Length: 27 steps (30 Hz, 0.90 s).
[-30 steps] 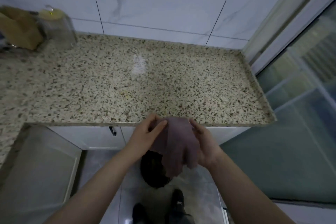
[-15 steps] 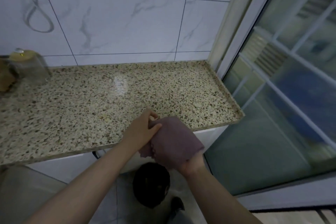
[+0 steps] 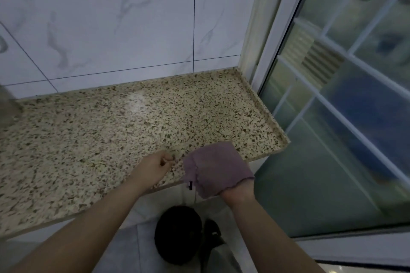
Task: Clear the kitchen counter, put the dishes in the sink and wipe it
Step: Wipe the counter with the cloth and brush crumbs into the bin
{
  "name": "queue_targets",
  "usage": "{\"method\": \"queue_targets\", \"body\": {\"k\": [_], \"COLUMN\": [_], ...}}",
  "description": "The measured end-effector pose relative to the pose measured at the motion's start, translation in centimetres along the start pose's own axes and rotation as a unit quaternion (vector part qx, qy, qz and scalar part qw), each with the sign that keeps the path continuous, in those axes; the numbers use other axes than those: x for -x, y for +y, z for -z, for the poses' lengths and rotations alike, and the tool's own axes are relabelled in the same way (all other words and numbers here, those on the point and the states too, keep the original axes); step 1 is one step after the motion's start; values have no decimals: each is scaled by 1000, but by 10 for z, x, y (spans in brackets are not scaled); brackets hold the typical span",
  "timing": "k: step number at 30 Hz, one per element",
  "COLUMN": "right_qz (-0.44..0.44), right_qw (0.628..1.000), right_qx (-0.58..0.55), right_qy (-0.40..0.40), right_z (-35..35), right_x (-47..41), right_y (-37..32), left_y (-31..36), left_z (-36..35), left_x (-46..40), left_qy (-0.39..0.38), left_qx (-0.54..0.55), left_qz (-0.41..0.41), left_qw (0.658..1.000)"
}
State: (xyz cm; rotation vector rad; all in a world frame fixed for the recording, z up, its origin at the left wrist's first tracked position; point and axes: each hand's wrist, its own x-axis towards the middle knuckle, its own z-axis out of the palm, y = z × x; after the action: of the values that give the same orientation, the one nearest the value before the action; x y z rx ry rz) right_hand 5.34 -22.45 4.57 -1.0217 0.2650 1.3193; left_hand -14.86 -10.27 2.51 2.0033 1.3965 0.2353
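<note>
The speckled granite counter (image 3: 111,135) runs from the left edge to a raised lip at the right end. A purple cloth (image 3: 216,166) lies draped over my right hand (image 3: 238,194) at the counter's front right corner. The cloth hides the fingers, and only the wrist shows below its hem. My left hand (image 3: 154,167) hovers just left of the cloth over the front edge, fingers curled in, holding nothing that I can see. No dishes are in view.
A white marble-tiled wall (image 3: 133,29) backs the counter. A glass sliding door (image 3: 343,117) with a white frame stands right beside the counter's end. A black round bin (image 3: 177,232) sits on the floor below the edge, and a blurred jar (image 3: 6,106) at far left.
My left hand has let go of the cloth and moved slightly left. The cloth now rests on my right hand alone, further right over the corner. My view has swung right and closer.
</note>
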Motion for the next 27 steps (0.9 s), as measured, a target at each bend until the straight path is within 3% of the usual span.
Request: {"method": "queue_targets", "body": {"k": [5, 7, 8, 9, 10, 11, 12, 13, 17, 20, 27], "right_qz": [18, 102, 147, 190, 241, 286, 295, 294, 325, 310, 317], "right_qw": [999, 991, 966, 912, 810, 677, 575, 520, 396, 341, 343], "right_qx": [-30, 64, 189, 345, 517, 663, 751, 793, 855, 886, 884], "right_qy": [-2, -55, -95, -116, -137, -142, -134, -120, -82, -47, -25], "right_z": [-10, -22, -29, -31, -31, -27, -19, -12, 2, 6, -15], "right_x": [-58, -86, -94, -113, -132, -153, -177, -189, -232, -259, -308], "right_y": [-70, -98, -107, -113, -116, -117, -115, -112, -98, -97, -118], "left_y": [23, 29, 30, 32, 32, 32, 30, 28, 19, 21, 21], "left_z": [-14, -25, -29, -34, -39, -44, -51, -56, -80, -93, -106], "left_x": [-50, -77, -86, -98, -106, -115, -127, -137, -183, -214, -240], "left_qy": [-54, -29, -6, 21, 43, 65, 80, 86, 80, 86, 127], "left_qx": [-40, -15, 6, 22, 25, 9, -15, -44, -128, -168, -179], "left_qz": [14, 18, 16, 16, 18, 11, 6, 2, 21, 43, 69], "left_qw": [998, 999, 1000, 999, 999, 998, 997, 995, 988, 981, 973]}}
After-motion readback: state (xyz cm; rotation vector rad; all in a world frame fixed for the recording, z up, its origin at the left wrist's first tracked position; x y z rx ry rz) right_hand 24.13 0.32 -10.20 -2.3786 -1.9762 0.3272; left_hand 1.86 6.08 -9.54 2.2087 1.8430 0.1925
